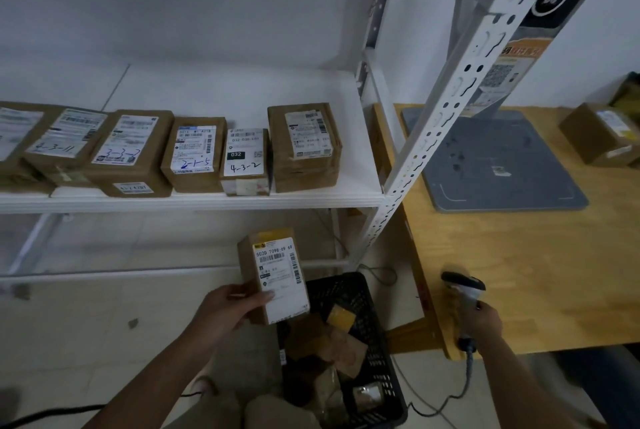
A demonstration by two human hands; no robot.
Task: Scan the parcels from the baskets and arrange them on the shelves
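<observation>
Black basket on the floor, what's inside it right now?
Several brown parcels lie jumbled inside the basket; anything beneath them is covered, and the held parcel hides its far corner.

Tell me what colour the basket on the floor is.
The basket is black, with open mesh walls; the head view shows it clearly.

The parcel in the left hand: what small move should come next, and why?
Probably swing the scanner in the right hand toward the label on the parcel. The left hand holds it label-up above the basket, while the scanner is off over the table edge.
</observation>
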